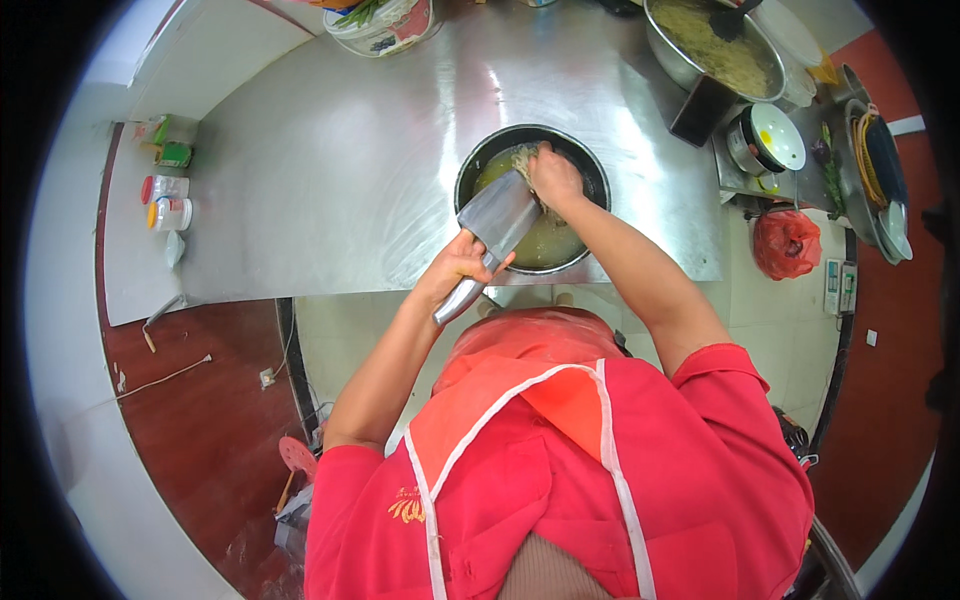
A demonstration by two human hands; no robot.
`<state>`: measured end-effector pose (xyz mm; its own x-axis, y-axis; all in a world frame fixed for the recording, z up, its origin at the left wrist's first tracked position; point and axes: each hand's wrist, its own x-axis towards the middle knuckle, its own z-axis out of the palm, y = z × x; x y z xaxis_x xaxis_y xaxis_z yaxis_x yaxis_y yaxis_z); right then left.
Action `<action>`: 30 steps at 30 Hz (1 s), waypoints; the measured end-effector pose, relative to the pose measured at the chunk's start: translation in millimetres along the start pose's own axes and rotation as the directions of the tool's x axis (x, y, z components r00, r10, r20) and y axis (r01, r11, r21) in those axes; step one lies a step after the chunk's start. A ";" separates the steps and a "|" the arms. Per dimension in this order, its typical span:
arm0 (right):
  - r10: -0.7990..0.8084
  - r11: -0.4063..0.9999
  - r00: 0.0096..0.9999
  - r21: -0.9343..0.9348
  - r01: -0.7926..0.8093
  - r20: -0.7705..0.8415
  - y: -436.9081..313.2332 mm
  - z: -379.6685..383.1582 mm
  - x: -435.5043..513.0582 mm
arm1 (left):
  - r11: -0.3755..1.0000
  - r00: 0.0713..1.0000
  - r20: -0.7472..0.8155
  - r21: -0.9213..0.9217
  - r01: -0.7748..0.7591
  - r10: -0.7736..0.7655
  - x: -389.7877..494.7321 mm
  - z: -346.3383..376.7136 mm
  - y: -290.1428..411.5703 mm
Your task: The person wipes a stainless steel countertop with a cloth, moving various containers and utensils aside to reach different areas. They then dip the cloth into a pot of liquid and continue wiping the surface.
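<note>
A round dark-rimmed pot [551, 251] with yellowish liquid stands near the front edge of the steel table. My left hand [457, 271] grips the metal handle of a cleaver [504, 210], whose broad blade lies over the pot's left part. Inside the pot's upper part, my right hand [555, 176] holds pale shredded food [523, 161] beside the blade's tip end. Some of the shreds hang down behind the blade, and my right fingertips are partly hidden.
On the steel table [322, 187], a large metal bowl of shreds [712, 45] stands back right, beside a dark phone-like slab [703, 110]. A white tub [382, 30] stands at the back, jars [172, 214] at the left. Stacked bowls [776, 137] and a red bag [787, 244] are right.
</note>
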<state>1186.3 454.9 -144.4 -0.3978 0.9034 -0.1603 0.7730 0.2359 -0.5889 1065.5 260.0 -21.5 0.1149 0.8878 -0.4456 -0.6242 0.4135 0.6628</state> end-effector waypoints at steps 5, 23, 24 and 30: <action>-0.076 0.995 0.996 0.074 0.073 0.039 -9.5 -6.6 -11.2 | 0.996 1.000 0.000 0.085 -0.020 0.020 -6.9 4.4 7.6; -0.036 0.931 0.999 0.363 0.035 -0.003 16.8 -17.2 -12.6 | 0.991 0.995 0.027 -0.091 0.097 -0.095 1.4 4.1 11.7; -0.015 0.931 1.000 0.365 0.008 0.017 16.3 -12.6 -8.1 | 0.989 0.993 -0.011 -0.086 0.117 -0.118 1.1 3.1 11.4; 0.038 0.987 0.983 0.148 -0.065 0.181 13.1 -7.2 -6.3 | 0.994 0.990 -0.089 -0.029 0.109 -0.111 -3.2 -2.3 3.3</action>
<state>1202.5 454.8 -145.4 -0.4512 0.8319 -0.3230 0.7159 0.1213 -0.6876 1061.3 258.1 -19.3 0.1144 0.8149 -0.5682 -0.6304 0.5016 0.5925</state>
